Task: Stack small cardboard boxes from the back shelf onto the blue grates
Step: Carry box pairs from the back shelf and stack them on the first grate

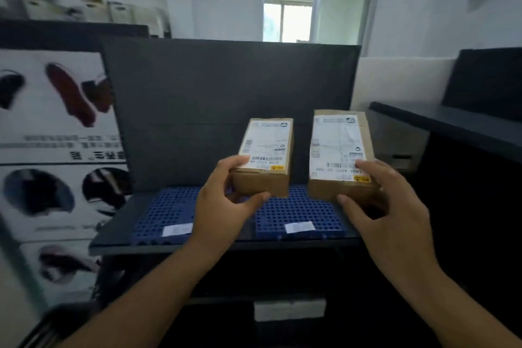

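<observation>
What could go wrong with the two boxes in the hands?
Each box is gripped by one hand at its near end only: the left hand on the left box, the right hand on the right box. Either might tip and slip. The right box hangs near the outer edge of the right blue grate, so it could land partly off it. The left box seems above the gap beside that grate and may sit crooked.

Two boxes (265,150) — seemingly two grates (169,212)
</observation>
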Tool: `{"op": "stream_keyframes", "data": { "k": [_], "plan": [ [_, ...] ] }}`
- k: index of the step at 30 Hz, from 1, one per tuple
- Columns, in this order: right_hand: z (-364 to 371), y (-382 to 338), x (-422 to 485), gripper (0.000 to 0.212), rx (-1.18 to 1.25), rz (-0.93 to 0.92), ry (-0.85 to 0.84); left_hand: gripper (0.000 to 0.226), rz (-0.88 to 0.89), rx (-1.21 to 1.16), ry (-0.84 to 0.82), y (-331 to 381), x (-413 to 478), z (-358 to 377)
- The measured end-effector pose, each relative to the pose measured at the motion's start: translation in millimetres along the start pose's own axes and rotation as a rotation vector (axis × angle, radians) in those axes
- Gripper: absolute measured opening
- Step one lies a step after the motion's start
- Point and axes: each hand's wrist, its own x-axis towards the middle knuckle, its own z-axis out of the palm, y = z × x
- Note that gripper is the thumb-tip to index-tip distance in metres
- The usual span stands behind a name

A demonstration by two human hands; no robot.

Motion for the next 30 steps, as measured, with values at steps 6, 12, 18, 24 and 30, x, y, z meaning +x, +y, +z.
{"op": "stream_keyframes", "data": {
  "k": [6, 12, 18, 24, 30],
  "plan": [
    [135.1, -2.4, 14.4, 0.059, 0.156, 0.035, -0.172, 0.062, -0.101, 0.123, 0.14, -87.3, 22.5, -107.7],
    [268.0, 23.1, 37.9, 0.054, 0.169, 0.179, -0.285, 0.061, -0.218, 0.19, 0.124, -192.6, 72.5, -174.5],
    [383.8, 69.1, 50.1, 0.052, 0.173, 0.336, -0.378, 0.063, -0.339, 0.267, 0.079, -297.7, 116.2, -206.7],
    [460.8, 108.8, 49.1, 0.051, 0.089, 0.365, -0.458, 0.059, -0.405, 0.34, 0.026, -372.6, 142.4, -208.5],
    [500.5, 137.9, 47.0, 0.05, 0.041, 0.383, -0.509, 0.059, -0.466, 0.372, -0.029, -415.4, 152.3, -203.4]
  ]
}}
